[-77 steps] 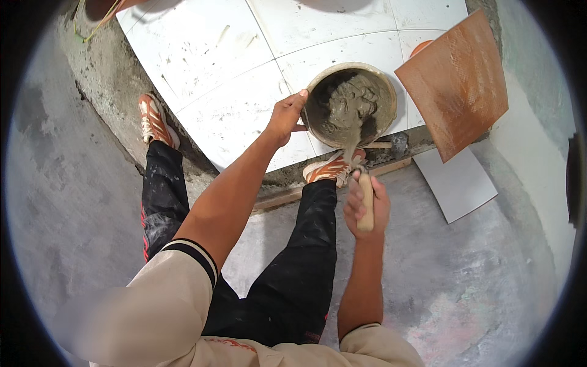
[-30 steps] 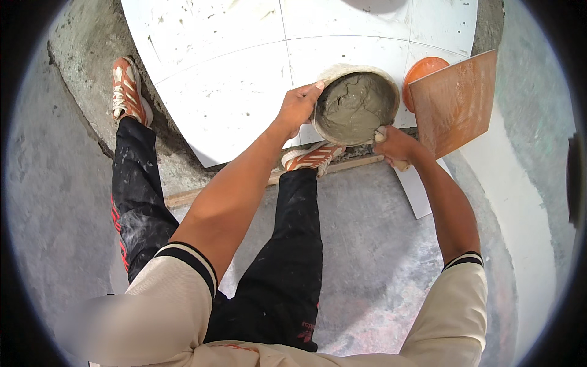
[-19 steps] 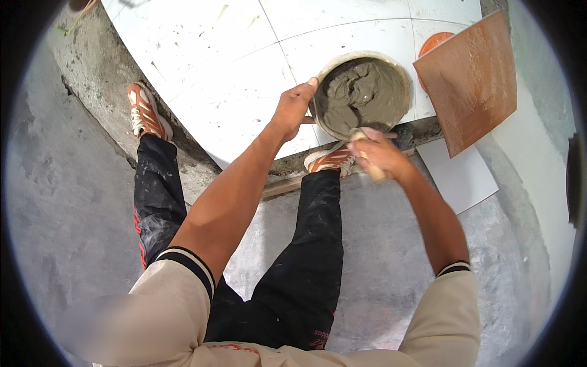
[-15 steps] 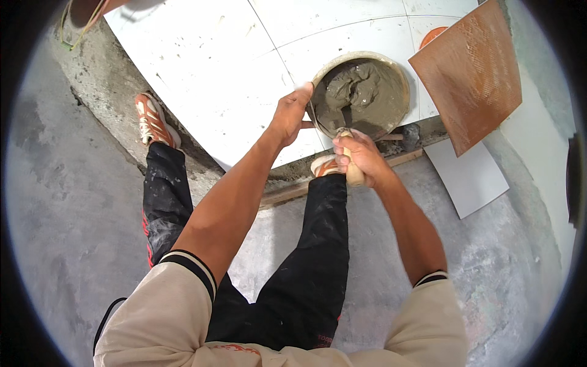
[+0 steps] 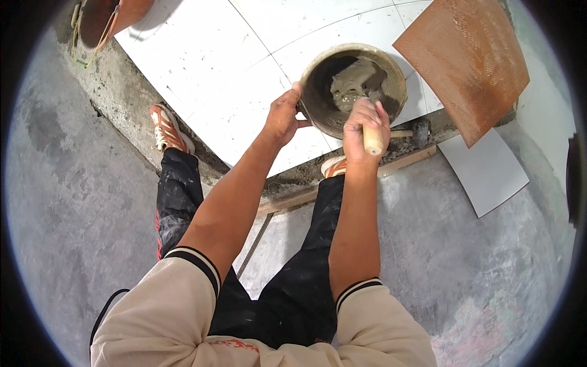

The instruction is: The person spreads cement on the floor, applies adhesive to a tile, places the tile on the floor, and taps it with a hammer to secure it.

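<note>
A round bucket (image 5: 312, 101) of wet grey mortar (image 5: 353, 78) stands on the white tiles, tipped a little. My left hand (image 5: 283, 117) pinches its left rim, with the thumb below and fingers at the edge. Over the near side of the bucket, my right hand (image 5: 361, 129) wraps round the pale wooden handle of a trowel (image 5: 373, 142), whose butt end points back at me. The trowel's blade is hidden by the hand and the mortar.
A brown textured-back tile (image 5: 468, 67) leans at the right, above a white tile piece (image 5: 483, 173) on the floor. A hammer (image 5: 420, 133) lies by the step edge. At the upper left is an orange bucket (image 5: 130, 15). White tiles (image 5: 208, 67) cover the raised area.
My right hand has moved forward over the bucket with the trowel. The mortar has shifted and more inner wall shows on the left. My left hand stays on the rim.
</note>
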The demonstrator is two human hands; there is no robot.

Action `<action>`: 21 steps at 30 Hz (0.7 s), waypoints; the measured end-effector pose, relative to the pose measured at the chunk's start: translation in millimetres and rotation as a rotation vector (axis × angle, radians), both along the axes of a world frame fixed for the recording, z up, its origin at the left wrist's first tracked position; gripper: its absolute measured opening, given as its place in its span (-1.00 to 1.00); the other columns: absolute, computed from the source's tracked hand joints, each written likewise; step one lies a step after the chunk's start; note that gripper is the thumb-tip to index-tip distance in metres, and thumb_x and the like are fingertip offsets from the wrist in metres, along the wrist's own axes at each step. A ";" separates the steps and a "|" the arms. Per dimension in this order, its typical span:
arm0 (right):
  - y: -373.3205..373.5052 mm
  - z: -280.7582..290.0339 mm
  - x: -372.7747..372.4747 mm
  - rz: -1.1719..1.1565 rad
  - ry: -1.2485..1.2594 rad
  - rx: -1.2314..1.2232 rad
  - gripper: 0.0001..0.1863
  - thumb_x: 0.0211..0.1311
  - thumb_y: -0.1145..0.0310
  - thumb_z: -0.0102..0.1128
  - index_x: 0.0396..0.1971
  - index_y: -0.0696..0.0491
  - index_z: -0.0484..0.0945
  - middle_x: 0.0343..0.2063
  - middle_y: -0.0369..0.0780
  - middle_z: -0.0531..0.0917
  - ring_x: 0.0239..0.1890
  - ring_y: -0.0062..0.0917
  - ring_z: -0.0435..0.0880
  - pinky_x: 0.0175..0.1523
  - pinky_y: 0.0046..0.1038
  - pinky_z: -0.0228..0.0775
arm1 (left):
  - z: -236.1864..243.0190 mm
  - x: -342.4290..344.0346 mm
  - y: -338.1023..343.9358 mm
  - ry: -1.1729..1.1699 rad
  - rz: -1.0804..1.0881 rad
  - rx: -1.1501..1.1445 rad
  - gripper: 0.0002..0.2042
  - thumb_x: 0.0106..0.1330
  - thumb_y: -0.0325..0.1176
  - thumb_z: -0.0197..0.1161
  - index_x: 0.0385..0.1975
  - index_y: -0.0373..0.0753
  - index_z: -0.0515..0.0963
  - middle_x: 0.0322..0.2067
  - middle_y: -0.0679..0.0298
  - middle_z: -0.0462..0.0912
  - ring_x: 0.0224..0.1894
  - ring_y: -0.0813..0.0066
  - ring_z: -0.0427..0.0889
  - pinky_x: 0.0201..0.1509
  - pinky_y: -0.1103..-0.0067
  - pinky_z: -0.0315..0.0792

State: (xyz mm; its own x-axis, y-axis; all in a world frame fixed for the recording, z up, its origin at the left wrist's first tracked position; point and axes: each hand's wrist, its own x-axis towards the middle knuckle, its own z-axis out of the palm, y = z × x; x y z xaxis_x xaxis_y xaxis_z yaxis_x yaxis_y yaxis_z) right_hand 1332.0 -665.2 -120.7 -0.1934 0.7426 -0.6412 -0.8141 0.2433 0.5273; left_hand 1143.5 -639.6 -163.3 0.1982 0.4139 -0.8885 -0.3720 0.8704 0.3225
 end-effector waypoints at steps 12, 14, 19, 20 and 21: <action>-67.5 129.4 29.1 1.210 -0.779 -0.312 -0.65 0.57 0.21 -0.01 0.02 0.22 0.50 -0.47 -0.22 0.55 -0.62 -0.54 0.49 -0.59 -0.44 0.39 | -10.8 -7.7 -5.3 -0.057 0.009 -0.017 -0.42 0.58 0.15 0.06 0.16 -0.34 0.53 -0.03 0.09 0.60 0.00 0.22 0.61 0.16 0.02 0.62; -20.0 104.7 12.7 1.741 -1.095 -0.440 -0.65 0.54 0.18 0.02 0.00 0.16 0.57 -0.53 -0.26 0.52 -0.61 -0.58 0.51 -0.57 -0.46 0.43 | -14.9 -9.2 -6.8 -0.046 0.013 -0.027 -0.40 0.56 0.16 0.07 0.19 -0.34 0.52 0.03 0.05 0.60 0.05 0.18 0.61 0.17 0.02 0.61; 27.6 51.2 -28.9 2.574 -2.145 0.272 -0.64 0.45 0.26 0.10 -0.02 0.29 0.56 -0.41 0.05 0.70 -0.32 -0.03 0.74 -0.20 -0.02 0.57 | -15.3 -12.5 -6.7 -0.047 0.026 -0.049 -0.34 0.47 0.19 0.23 0.26 -0.32 0.52 0.15 0.00 0.61 0.13 0.10 0.62 0.15 0.03 0.60; 20.6 54.6 -30.7 2.696 -2.214 0.282 -0.64 0.44 0.27 0.11 -0.05 0.30 0.56 -0.38 0.09 0.71 -0.25 0.04 0.74 -0.12 0.03 0.57 | -15.0 -11.9 -5.8 -0.034 0.031 -0.078 -0.33 0.48 0.17 0.22 0.32 -0.31 0.49 0.23 -0.06 0.56 0.21 0.03 0.59 0.17 0.01 0.60; 4.0 70.5 -24.6 2.637 -2.327 0.354 -0.66 0.43 0.28 0.11 -0.08 0.31 0.58 -0.34 0.14 0.72 -0.18 0.10 0.73 -0.04 0.05 0.55 | -11.2 -11.2 -9.9 -0.002 0.015 -0.082 -0.34 0.48 0.16 0.22 0.33 -0.30 0.49 0.28 -0.09 0.52 0.26 0.00 0.56 0.16 0.01 0.61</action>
